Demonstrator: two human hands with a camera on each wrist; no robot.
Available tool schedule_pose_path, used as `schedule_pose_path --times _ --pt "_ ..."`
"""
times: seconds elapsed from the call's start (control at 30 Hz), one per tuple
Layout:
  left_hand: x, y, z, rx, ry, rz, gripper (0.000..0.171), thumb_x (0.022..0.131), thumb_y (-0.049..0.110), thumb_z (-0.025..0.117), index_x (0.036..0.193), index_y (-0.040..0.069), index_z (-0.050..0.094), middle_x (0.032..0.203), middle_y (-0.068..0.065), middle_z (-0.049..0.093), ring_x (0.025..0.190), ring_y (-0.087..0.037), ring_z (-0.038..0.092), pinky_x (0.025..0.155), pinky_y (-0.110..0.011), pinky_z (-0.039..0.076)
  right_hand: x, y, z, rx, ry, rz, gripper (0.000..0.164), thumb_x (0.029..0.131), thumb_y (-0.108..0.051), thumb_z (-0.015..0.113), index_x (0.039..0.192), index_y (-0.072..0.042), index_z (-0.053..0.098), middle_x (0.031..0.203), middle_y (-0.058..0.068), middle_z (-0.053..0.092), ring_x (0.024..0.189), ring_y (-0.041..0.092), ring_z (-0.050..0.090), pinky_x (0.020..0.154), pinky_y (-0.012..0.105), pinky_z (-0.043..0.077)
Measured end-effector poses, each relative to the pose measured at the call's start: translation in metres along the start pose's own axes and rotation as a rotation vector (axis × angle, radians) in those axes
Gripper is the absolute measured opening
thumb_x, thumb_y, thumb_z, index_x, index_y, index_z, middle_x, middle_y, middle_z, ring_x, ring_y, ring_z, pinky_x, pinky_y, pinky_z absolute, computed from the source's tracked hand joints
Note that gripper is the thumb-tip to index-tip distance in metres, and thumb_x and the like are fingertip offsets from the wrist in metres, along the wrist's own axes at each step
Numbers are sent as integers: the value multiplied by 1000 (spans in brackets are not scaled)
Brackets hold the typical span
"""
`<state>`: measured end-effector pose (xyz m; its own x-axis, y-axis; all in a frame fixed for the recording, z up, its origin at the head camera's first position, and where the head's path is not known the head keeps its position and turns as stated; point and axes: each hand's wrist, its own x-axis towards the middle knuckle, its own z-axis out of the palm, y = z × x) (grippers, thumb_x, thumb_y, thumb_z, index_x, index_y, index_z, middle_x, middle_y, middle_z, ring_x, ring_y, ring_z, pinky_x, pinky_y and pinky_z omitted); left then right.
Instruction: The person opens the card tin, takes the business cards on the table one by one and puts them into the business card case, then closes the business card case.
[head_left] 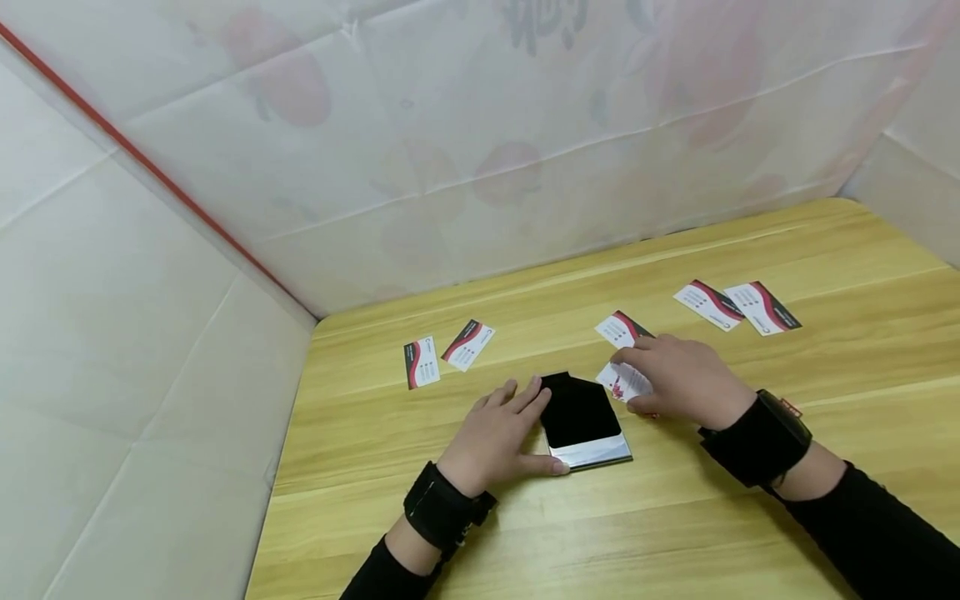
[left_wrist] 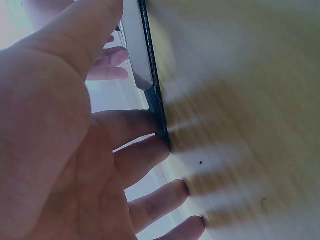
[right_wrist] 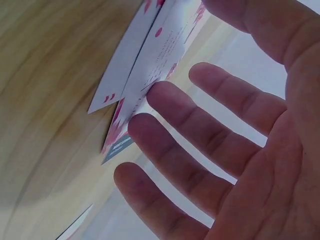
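On the wooden table lies a flat card case (head_left: 585,417), black with a silver strip along its near edge. My left hand (head_left: 498,437) rests at its left side. The thumb touches the silver end and straight, spread fingertips touch the black part; the left wrist view shows the case (left_wrist: 137,45) edge-on beside them. My right hand (head_left: 678,379) is over a white business card (head_left: 624,383) with a pink print. Thumb and forefinger lie by its edges, partly hiding it. In the right wrist view the fingers are extended beside overlapping cards (right_wrist: 125,65); firm contact cannot be seen.
Another card (head_left: 618,329) lies just behind my right hand. Two cards overlap at the far right, one of them a red, black and white card (head_left: 763,308). Two more, a card (head_left: 422,363) and a tilted card (head_left: 468,344), lie at left. Pale sheeting (head_left: 480,167) hangs behind the table.
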<state>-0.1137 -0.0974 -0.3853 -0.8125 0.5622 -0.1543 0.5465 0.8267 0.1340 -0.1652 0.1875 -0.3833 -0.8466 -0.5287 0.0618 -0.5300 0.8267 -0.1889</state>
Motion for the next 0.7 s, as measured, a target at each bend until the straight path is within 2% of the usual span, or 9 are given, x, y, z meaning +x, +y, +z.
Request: schedule_pose_path --times 0.13,0.23,0.33,0.47,0.6,0.7 --pt "0 0 -1 -6 -4 1 99 83 77 56 159 20 28 166 0 22 150 -34 26 113 -55 35 0 -4 1 -18 13 -50 46 73 -22 86 116 -13 70 93 2 70 79 19 64 61 39 53" --pt "0 0 -1 -8 2 5 98 83 77 56 159 19 29 165 0 23 149 -34 27 113 -55 35 1 -7 3 -61 38 -89 42 72 -16 82 112 -13 69 75 -5 62 62 11 53 50 32 44" --pt "-1 -1 -1 -8 9 6 98 83 76 56 158 19 30 165 0 25 149 -34 28 113 -55 36 1 -10 4 -106 85 -117 38 71 -14 80 107 -13 68 63 -9 51 53 9 43 44 30 37" --pt "-2 -1 -2 -16 6 4 97 84 76 56 158 19 30 165 0 25 149 -34 27 113 -56 35 0 -13 4 -141 141 -136 31 74 -12 76 104 -13 66 53 -8 42 47 10 38 40 31 33" --pt "-2 0 -2 -21 8 6 97 84 76 56 159 20 30 165 0 24 149 -34 27 113 -56 35 1 -11 3 -156 145 -106 32 82 -14 73 113 -13 66 50 -7 37 45 11 35 39 30 30" --pt "-1 0 -1 -18 7 9 98 84 77 55 159 20 29 165 1 23 149 -34 27 114 -55 34 0 -10 -1 -170 132 -73 41 86 -14 72 126 -13 63 49 -6 36 44 12 34 38 29 29"
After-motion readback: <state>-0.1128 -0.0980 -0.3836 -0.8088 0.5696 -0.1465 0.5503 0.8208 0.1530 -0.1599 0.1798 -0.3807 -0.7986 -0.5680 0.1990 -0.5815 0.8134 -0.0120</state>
